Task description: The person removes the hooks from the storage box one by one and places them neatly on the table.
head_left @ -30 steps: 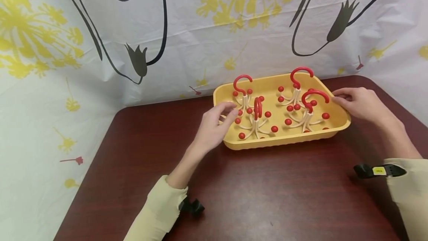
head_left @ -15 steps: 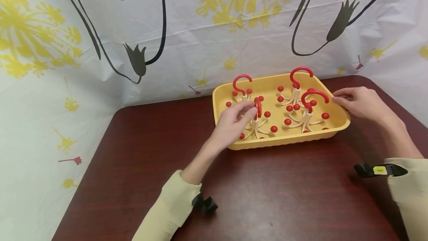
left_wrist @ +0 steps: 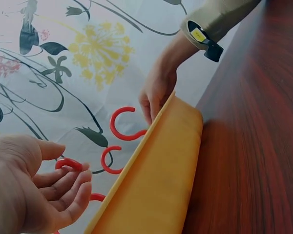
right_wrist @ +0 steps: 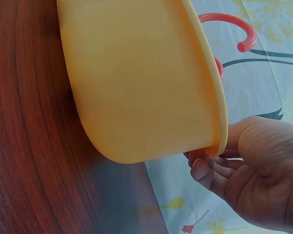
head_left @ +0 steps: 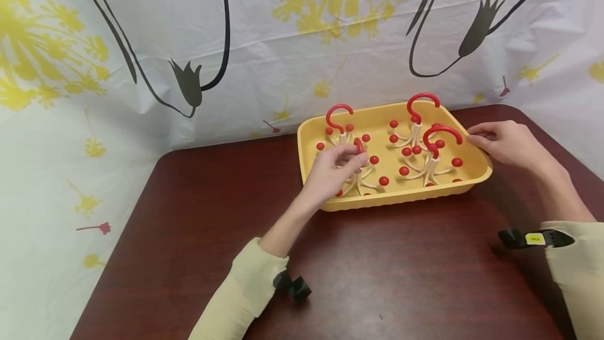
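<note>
A yellow plastic tray holds several hook hangers, each with a red hook on a cream stem whose splayed arms end in red balls. At the near left, my left hand has thumb and fingertips around the red hook of one hanger; its stem is partly hidden by the hand. The left wrist view shows that hook between thumb and fingers. My right hand grips the tray's right end, with thumb and fingers at its rim in the right wrist view.
Beside the held one stand a far-left hanger, a far-right hanger and a near-right hanger. The tray sits on a dark red wooden table, close to a patterned white sheet behind it.
My left hand has moved right from the tray's left side to the near-left hanger, and its fingers have come around the red hook. The right hand has stayed on the rim.
</note>
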A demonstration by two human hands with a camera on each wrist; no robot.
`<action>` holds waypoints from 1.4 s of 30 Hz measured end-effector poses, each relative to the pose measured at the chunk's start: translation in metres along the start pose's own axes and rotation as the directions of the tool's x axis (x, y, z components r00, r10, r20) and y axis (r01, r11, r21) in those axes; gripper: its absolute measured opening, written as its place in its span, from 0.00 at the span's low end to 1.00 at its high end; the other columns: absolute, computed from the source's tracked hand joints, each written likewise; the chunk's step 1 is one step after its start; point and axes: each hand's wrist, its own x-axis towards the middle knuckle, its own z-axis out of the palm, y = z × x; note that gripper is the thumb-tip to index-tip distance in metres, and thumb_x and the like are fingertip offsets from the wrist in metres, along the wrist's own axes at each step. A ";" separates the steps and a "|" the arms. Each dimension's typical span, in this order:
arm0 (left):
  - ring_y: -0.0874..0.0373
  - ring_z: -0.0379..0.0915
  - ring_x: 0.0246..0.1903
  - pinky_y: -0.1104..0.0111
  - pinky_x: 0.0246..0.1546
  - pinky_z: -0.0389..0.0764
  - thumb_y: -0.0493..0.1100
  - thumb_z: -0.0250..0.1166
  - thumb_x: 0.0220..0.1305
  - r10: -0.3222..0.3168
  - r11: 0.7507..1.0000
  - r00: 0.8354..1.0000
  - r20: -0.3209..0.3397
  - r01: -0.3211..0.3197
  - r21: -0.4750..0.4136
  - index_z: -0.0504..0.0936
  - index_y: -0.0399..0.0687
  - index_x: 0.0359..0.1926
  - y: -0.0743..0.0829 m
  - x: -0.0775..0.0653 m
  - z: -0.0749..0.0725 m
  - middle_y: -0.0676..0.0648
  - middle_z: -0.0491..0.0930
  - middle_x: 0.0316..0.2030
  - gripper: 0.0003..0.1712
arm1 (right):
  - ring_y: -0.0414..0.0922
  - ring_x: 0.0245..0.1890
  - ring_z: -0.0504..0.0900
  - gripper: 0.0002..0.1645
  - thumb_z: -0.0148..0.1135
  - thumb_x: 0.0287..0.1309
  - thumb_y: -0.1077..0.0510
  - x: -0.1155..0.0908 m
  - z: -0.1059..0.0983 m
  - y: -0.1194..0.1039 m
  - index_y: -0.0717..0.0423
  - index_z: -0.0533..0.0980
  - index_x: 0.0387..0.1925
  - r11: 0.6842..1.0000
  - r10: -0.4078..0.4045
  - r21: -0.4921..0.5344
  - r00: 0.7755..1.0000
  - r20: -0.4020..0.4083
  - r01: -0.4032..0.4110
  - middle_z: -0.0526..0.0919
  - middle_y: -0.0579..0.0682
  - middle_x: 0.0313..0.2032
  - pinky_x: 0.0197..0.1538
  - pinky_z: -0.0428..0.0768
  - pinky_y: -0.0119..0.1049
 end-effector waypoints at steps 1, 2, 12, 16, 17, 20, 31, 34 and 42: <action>0.58 0.81 0.38 0.72 0.42 0.81 0.45 0.67 0.69 0.003 1.000 1.000 -0.014 -0.003 0.019 0.84 0.37 0.50 -0.001 -0.001 0.000 0.45 0.86 0.40 0.16 | 0.58 0.39 0.76 0.26 0.60 0.71 0.50 0.000 0.000 0.000 0.71 0.79 0.53 1.000 -0.001 0.000 1.000 0.000 0.001 0.84 0.68 0.40 0.39 0.73 0.46; 0.59 0.80 0.38 0.73 0.43 0.80 0.45 0.68 0.68 0.005 0.999 1.000 -0.030 -0.004 0.039 0.84 0.38 0.49 -0.002 -0.001 0.000 0.46 0.86 0.40 0.15 | 0.58 0.39 0.76 0.26 0.60 0.71 0.50 0.000 0.000 0.000 0.71 0.79 0.53 1.000 -0.002 0.000 1.000 0.001 0.002 0.84 0.68 0.40 0.39 0.73 0.46; 0.58 0.79 0.33 0.73 0.38 0.82 0.42 0.73 0.63 -0.009 1.000 0.995 -0.101 0.011 0.018 0.86 0.38 0.43 -0.001 -0.003 -0.005 0.46 0.85 0.34 0.12 | 0.56 0.36 0.74 0.26 0.61 0.70 0.49 -0.002 -0.001 0.001 0.70 0.79 0.53 1.000 0.005 0.015 1.000 0.005 -0.005 0.84 0.65 0.39 0.32 0.72 0.38; 0.55 0.80 0.30 0.71 0.34 0.83 0.38 0.72 0.63 0.026 1.000 0.995 -0.095 -0.027 -0.011 0.86 0.36 0.42 0.007 -0.003 -0.007 0.45 0.84 0.32 0.10 | 0.56 0.36 0.73 0.26 0.60 0.71 0.49 -0.003 -0.001 0.002 0.70 0.79 0.53 1.000 0.002 0.027 1.000 0.009 -0.002 0.84 0.65 0.39 0.29 0.72 0.37; 0.53 0.80 0.30 0.70 0.34 0.84 0.37 0.72 0.63 0.039 0.999 0.995 -0.094 -0.041 -0.021 0.86 0.35 0.42 0.009 -0.004 -0.007 0.44 0.84 0.32 0.09 | 0.55 0.35 0.73 0.26 0.60 0.71 0.49 -0.003 -0.001 0.002 0.70 0.79 0.53 1.000 0.003 0.025 1.000 0.006 -0.003 0.84 0.65 0.39 0.29 0.72 0.36; 0.47 0.81 0.30 0.68 0.34 0.85 0.35 0.72 0.63 0.076 0.995 0.993 -0.090 -0.081 -0.051 0.86 0.34 0.43 0.017 -0.005 -0.010 0.43 0.84 0.32 0.09 | 0.56 0.35 0.73 0.27 0.60 0.71 0.47 -0.002 -0.001 0.004 0.70 0.79 0.53 1.000 0.000 0.024 1.000 0.000 0.000 0.84 0.65 0.39 0.29 0.71 0.37; 0.43 0.79 0.29 0.59 0.30 0.84 0.34 0.72 0.62 0.190 0.976 0.974 -0.124 -0.200 -0.081 0.85 0.35 0.44 0.039 -0.014 -0.029 0.43 0.84 0.32 0.10 | 0.57 0.38 0.74 0.30 0.59 0.71 0.44 0.000 0.002 0.006 0.69 0.79 0.54 0.999 0.013 0.029 1.000 0.003 -0.013 0.83 0.68 0.42 0.31 0.73 0.37; 0.46 0.79 0.28 0.58 0.29 0.83 0.34 0.72 0.62 0.191 0.974 0.972 -0.138 -0.205 -0.094 0.85 0.35 0.45 0.045 -0.018 -0.037 0.43 0.83 0.32 0.11 | 0.57 0.38 0.74 0.31 0.59 0.71 0.44 0.000 0.003 0.006 0.69 0.79 0.54 0.999 0.013 0.033 1.000 0.005 -0.013 0.83 0.68 0.42 0.31 0.73 0.37; 0.50 0.77 0.31 0.65 0.34 0.82 0.34 0.70 0.64 0.221 0.966 0.963 -0.155 -0.238 -0.104 0.85 0.34 0.47 0.061 -0.028 -0.064 0.41 0.84 0.34 0.11 | 0.56 0.36 0.74 0.30 0.60 0.70 0.45 0.000 0.003 0.006 0.69 0.79 0.54 0.999 0.006 0.032 1.000 0.001 -0.006 0.84 0.66 0.40 0.29 0.73 0.35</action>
